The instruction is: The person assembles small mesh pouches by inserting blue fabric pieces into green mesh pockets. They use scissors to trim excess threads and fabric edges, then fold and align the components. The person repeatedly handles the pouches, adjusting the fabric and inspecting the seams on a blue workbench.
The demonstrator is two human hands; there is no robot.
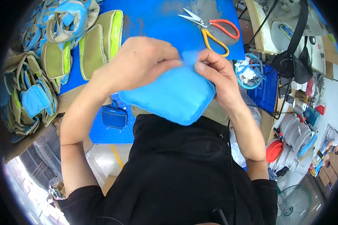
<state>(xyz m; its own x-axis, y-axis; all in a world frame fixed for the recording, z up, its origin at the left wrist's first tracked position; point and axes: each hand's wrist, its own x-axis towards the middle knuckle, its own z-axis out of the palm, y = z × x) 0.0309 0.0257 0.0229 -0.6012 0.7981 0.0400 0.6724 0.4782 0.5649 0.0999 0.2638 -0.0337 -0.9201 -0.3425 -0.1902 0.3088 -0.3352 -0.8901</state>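
Note:
A light blue fabric pouch [172, 95] with a stitched, rounded edge hangs in front of my body, at the near edge of the blue table. My left hand [148, 60] is closed on its upper left part, fingers bent over the fabric. My right hand [219, 71] pinches its upper right edge between thumb and fingers. Between the two hands, a small blue bit of the fabric is blurred by motion. Just beyond lie opened scissors [205, 25] with one red and one yellow handle.
Khaki pouches with lime green sides [92, 52] lie on the table's left, beside piled blue and khaki pieces [67, 22]. A box of similar pieces [30, 97] stands further left. At right are a blue basket of scraps [249, 73] and a sewing machine [289, 26].

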